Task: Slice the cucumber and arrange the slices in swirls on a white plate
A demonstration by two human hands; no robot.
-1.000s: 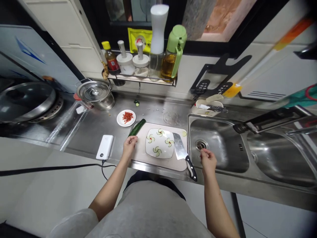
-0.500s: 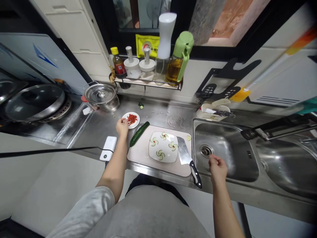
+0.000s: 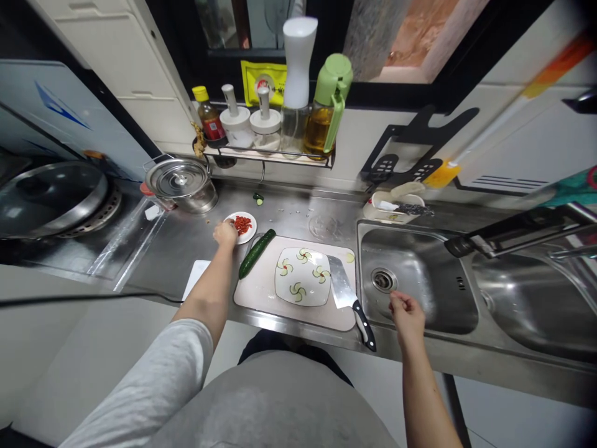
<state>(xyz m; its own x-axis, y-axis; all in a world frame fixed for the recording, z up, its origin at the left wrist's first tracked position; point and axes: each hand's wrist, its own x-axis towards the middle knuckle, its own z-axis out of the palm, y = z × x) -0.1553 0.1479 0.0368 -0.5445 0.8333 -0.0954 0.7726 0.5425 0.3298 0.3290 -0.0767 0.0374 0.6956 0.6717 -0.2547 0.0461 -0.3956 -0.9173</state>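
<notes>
My left hand (image 3: 226, 234) is at the left rim of a small white dish (image 3: 246, 236) of red pieces; its fingers are closed, and what they hold is hidden. My right hand (image 3: 407, 314) hovers over the sink's near left edge, fingers pinched together on something too small to make out. Between my hands, a square white plate (image 3: 303, 277) with green slices in pinwheel shapes, some with red centres, lies on a pale cutting board (image 3: 261, 297). A whole cucumber (image 3: 257, 253) rests along the board's left side. A cleaver (image 3: 344, 286) lies right of the plate, handle over the front edge.
A double sink (image 3: 420, 267) with a black faucet (image 3: 517, 233) is at the right. A steel pot (image 3: 184, 183) and a wok (image 3: 51, 199) stand left. Behind, a rack (image 3: 275, 157) holds bottles and jars. A white power bank (image 3: 193, 277) lies by my left forearm.
The whole view has shifted slightly. My left hand remains at the dish, its forearm now covering more of the power bank. My right hand stays pinched over the sink edge.
</notes>
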